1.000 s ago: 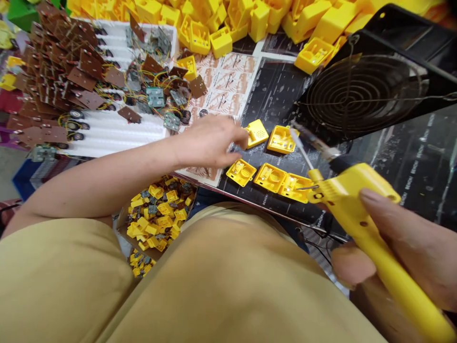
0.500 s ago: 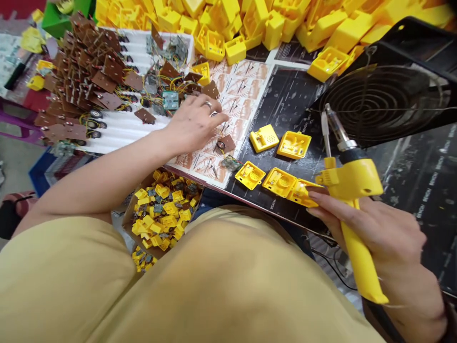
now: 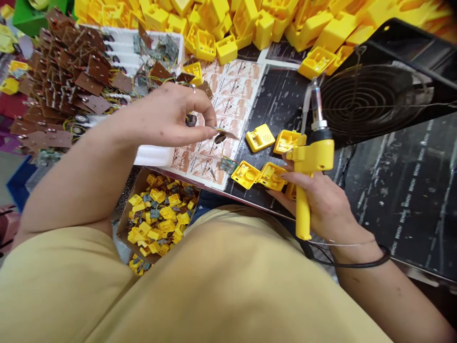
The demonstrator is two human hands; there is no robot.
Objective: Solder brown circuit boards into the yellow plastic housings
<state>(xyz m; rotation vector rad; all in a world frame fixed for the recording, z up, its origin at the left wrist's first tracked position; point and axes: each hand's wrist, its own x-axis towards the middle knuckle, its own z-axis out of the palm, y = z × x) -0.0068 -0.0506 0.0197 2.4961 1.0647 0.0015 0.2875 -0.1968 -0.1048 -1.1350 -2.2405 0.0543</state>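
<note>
the left hand (image 3: 160, 114) has its fingers pinched on a thin brown flat circuit board (image 3: 230, 134) over the printed tabletop (image 3: 285, 95), left of the square yellow plastic cases (image 3: 246, 175), while the right hand (image 3: 326, 205), nearer those cases, grips a yellow plastic-bodied soldering gun (image 3: 312, 157).

- Dressed in a plain, pale yellow top (image 3: 232, 267), matte and softly creased, filling much of the lower foreground in the head camera's view.
- Clad beyond the edge of that top in dark blue cloth (image 3: 214, 202), visible only as a narrow strip, too little to tell the cut.
- Bare along the left forearm (image 3: 80, 174) and the right forearm (image 3: 389, 290).
- Adorned on one finger of the left hand (image 3: 167, 114) with a slim, silvery ring (image 3: 193, 88).
- Encircled near the right hand (image 3: 324, 205) by a thin, pale, thread-like bracelet (image 3: 353, 244).
- Looped beside it in smooth black, thicker than the bracelet; impossible to tell band from cable.
</note>
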